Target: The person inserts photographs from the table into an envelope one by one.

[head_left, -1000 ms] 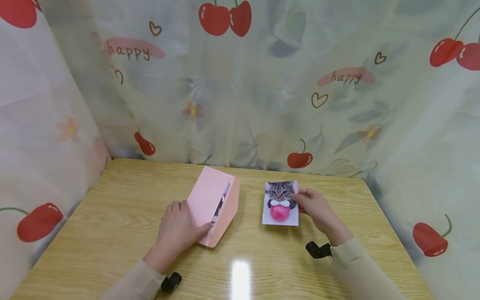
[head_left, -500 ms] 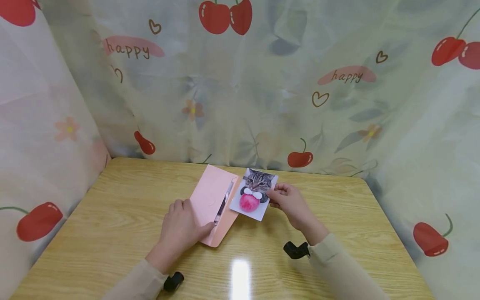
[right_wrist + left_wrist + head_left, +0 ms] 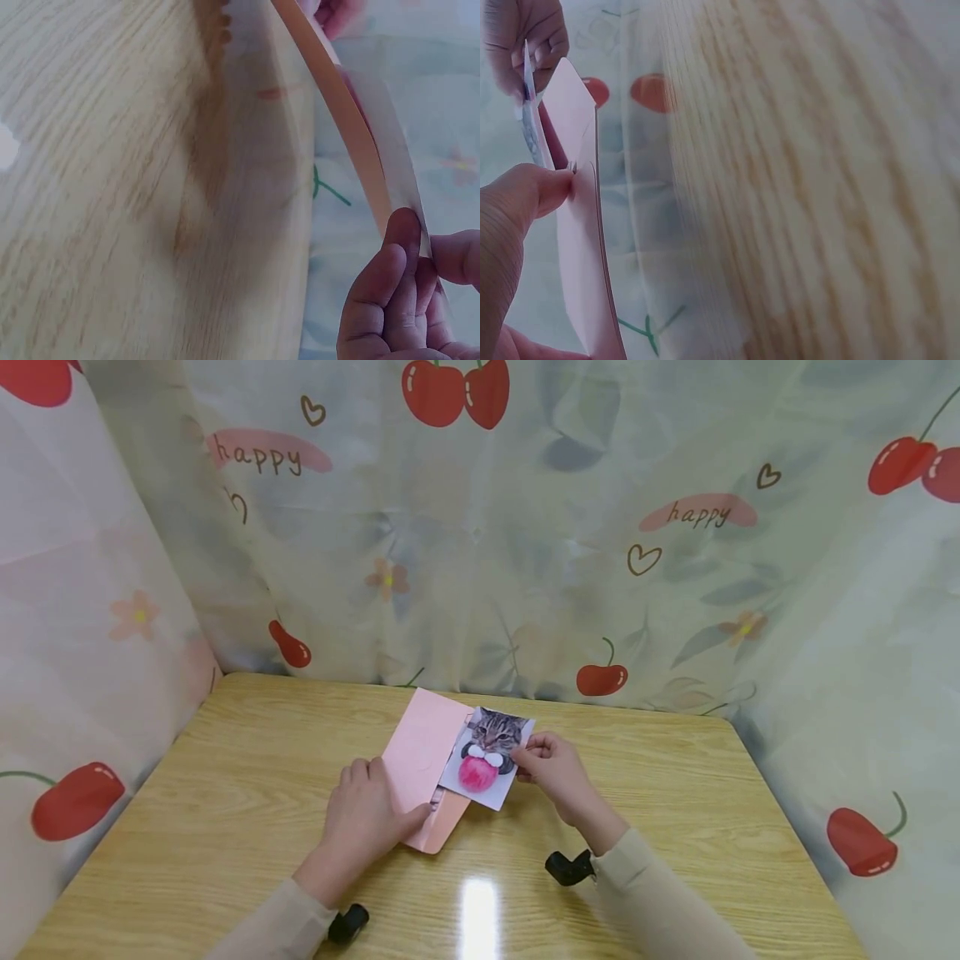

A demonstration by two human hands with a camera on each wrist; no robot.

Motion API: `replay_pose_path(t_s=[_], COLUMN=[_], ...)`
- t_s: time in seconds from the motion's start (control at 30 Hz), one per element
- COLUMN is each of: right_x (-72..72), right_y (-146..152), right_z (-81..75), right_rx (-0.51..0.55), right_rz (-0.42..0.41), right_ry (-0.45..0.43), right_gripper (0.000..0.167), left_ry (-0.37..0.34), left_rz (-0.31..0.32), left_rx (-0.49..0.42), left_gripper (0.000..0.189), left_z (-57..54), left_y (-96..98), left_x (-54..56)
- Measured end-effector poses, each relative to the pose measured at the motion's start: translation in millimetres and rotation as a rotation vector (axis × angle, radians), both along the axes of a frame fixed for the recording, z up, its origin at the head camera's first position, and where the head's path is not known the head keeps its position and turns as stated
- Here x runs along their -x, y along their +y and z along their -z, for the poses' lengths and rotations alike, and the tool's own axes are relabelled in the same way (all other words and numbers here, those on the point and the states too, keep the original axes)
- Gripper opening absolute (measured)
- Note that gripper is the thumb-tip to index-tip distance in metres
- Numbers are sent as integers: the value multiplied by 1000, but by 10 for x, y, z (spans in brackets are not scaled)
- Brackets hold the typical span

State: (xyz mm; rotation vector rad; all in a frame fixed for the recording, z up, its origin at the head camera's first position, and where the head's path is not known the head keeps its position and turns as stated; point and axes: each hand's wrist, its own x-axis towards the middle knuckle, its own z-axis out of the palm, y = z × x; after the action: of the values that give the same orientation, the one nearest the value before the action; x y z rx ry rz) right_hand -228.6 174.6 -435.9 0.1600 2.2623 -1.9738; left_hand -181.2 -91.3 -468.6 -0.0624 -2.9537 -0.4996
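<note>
My left hand [image 3: 367,814] grips a pink envelope [image 3: 426,735] by its near left side, the thumb at the mouth and the fingers underneath. The envelope's flap [image 3: 447,818] is folded back to the right, and part of a printed picture shows in the mouth. Between thumb and fingers, my right hand [image 3: 558,777] pinches the right edge of a photo card [image 3: 491,795] with a cat and a pink pompom-like ball on it. The card's left edge lies right at the envelope's mouth and overlaps the flap. In the right wrist view the card [image 3: 390,150] stands edge-on beside the flap.
A wooden table [image 3: 247,760] lies under both hands. Curtains [image 3: 480,568] printed with cherries and flowers close off the back and both sides. A black camera piece sits at each wrist, such as the right one [image 3: 568,868].
My right hand has carried the photo card leftward from the table's right side, tilting it to line up with the envelope's mouth. The left hand and envelope have barely moved.
</note>
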Motion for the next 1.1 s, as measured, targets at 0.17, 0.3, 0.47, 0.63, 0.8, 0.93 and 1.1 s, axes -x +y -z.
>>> replay_pose_path(t_s=[0.17,0.3,0.47,0.63,0.8,0.93,1.1], right_x=[-15,-31,-49,-56,-50,-38,-87], right_y=[-42,-65,-94,-130,-167,-220,-283], right_z=[21,17,1,-16,-19,-25,-152], right_rx=[-39,-66,-97,-125,-132,-95,-43], right_rz=[-27,-37,-49,-69,-80,-107,-150], right_ry=[13,15,21,47,56,45,17], right_gripper=[20,20,19,17,17,22,25], left_ry=[-6,13,40,36,16,25,48], left_rz=[-5,-1,3,2,-1,7,10], left_rx=[3,-1,-2,6,2,-3,14], left_gripper=[101,100,98,98,98,98,97], left_z=[0,1,1,-5,-9,0,12], left_y=[3,-1,-10,-1,20,30,29], left_x=[1,1,-1,-5,4,8,10])
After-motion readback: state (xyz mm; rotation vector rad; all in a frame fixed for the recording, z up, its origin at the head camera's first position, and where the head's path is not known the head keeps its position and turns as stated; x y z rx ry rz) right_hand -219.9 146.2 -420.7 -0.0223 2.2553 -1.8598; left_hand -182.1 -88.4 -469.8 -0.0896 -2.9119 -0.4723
